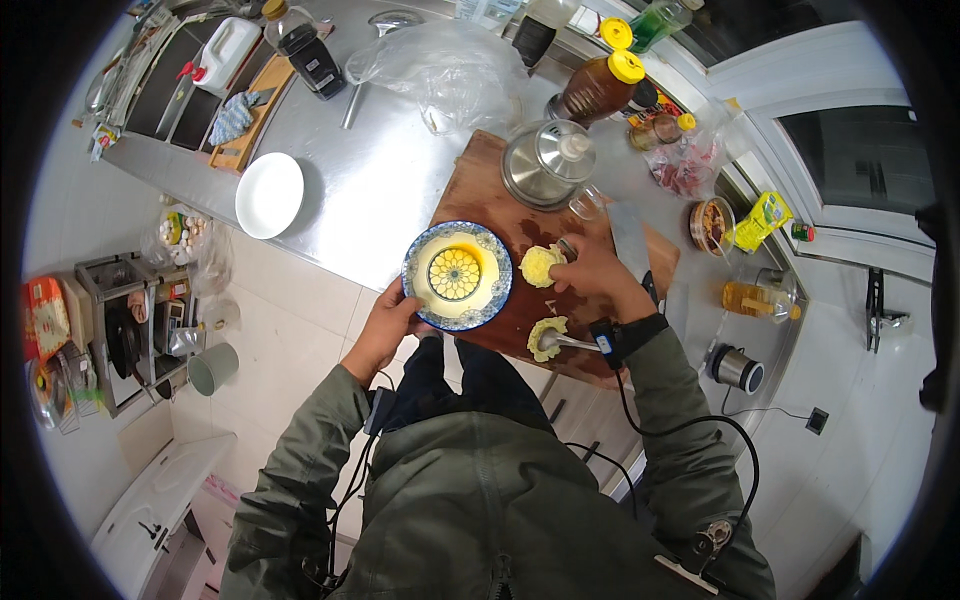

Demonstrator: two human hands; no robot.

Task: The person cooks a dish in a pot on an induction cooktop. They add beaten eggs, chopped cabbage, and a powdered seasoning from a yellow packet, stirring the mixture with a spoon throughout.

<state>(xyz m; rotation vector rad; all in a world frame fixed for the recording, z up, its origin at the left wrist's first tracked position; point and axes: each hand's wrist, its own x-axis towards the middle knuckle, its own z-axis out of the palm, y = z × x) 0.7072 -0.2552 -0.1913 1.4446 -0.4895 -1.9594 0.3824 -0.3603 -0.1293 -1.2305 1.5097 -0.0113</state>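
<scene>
My left hand (390, 322) grips the lower left rim of a blue-patterned bowl (491, 296) with a little yellow liquid in it. At the bowl's right, my right hand (592, 274) holds what looks like a small metal utensil, its fingers at a round pale yellow food piece (538, 266). Below it a metal spoon (570, 341) rests on a second, hollowed yellow piece (535, 337). Both pieces lie on a wooden cutting board (480, 169). A cleaver (628, 232) lies right of my right hand. What exactly the yellow food is, I cannot tell.
A glass teapot (547, 169) stands on the board's far part. A white bowl (270, 195) sits at the steel counter's left edge. Beyond are a clear plastic bag (457, 75), a dark sauce bottle (315, 64) and yellow-capped bottles (600, 90). An oil bottle (754, 298) lies at right.
</scene>
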